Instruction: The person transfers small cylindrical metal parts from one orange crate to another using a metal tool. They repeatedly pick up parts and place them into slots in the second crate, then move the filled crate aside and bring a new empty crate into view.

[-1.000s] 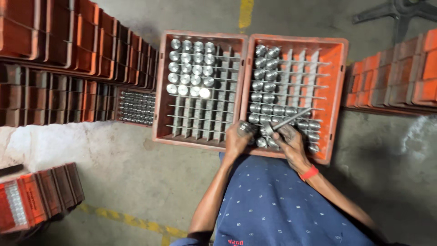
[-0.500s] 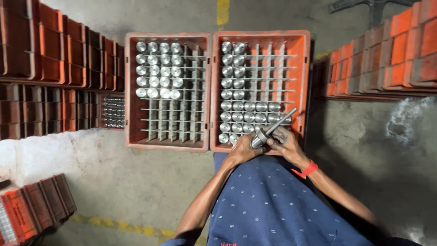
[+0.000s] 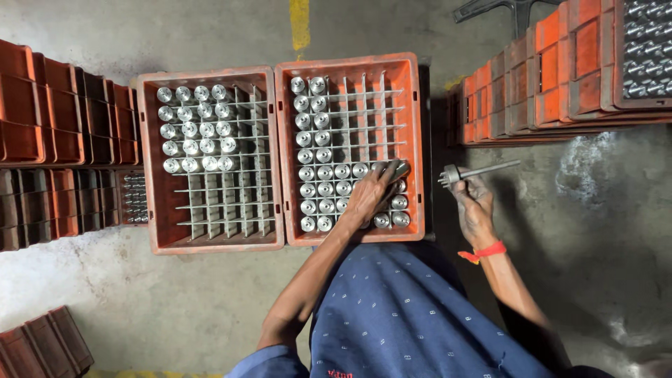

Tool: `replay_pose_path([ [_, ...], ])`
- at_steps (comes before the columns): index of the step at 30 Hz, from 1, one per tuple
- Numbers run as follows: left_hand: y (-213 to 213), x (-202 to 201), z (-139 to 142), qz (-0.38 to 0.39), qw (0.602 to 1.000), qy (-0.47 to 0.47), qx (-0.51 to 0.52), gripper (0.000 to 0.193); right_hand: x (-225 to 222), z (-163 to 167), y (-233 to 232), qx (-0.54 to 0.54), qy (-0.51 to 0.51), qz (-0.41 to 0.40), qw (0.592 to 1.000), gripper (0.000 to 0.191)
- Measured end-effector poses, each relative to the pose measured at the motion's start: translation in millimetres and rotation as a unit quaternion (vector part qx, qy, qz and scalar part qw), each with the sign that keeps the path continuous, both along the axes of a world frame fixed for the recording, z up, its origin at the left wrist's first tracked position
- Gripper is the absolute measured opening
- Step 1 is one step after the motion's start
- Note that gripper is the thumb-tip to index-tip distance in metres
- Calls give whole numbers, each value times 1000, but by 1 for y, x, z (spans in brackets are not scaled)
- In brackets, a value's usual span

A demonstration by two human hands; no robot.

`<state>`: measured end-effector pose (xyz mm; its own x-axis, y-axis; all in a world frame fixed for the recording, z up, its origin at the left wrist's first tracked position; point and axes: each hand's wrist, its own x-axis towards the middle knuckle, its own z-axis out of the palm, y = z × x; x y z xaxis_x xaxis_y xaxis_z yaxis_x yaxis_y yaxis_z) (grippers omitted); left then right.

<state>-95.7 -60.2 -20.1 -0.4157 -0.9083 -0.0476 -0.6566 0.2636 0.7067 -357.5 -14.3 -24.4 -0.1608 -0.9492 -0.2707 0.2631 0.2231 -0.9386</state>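
Two orange crates stand side by side on the floor, each with a metal divider grid. The right crate (image 3: 413, 133) holds several shiny metal cylinders (image 3: 316, 187) upright in its cells. My left hand (image 3: 371, 196) reaches into this crate and its fingers grip the top of one cylinder (image 3: 399, 170) near the right side. My right hand (image 3: 474, 206), with a red band on the wrist, is out past the crate's right wall and holds a metal shaft (image 3: 477, 172) with a toothed head, lying level. The left crate (image 3: 150, 161) has cylinders in its upper left cells.
Stacks of orange crates rise at the left (image 3: 42, 140) and upper right (image 3: 560, 70); one at the top right carries metal parts (image 3: 647, 49). More crates sit at the bottom left (image 3: 42, 346). The floor is stained concrete with a yellow line (image 3: 299, 24).
My right hand has carried the metal shaft out of the right crate to its right side. My left hand has stayed in the crate and moved onto a cylinder there.
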Motion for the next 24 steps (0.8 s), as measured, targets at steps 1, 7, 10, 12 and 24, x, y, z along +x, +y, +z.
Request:
replay_pose_path([
  [1, 0, -1, -5, -13, 998, 2, -60, 82, 1, -1, 3, 1, -15, 1, 1000, 34],
  [7, 25, 30, -24, 34, 990, 90, -105, 67, 22, -11, 28, 30, -36, 19, 999, 34],
  [10, 34, 84, -23, 148, 981, 62, -107, 51, 29, -16, 38, 61, -41, 21, 997, 37],
  [12, 37, 135, -19, 248, 961, 17, -121, 39, 32, -19, 45, 84, -43, 21, 995, 33],
  [24, -20, 298, -10, 295, 926, -212, -99, 59, 113, -34, 36, 83, 2, 103, 991, 37],
])
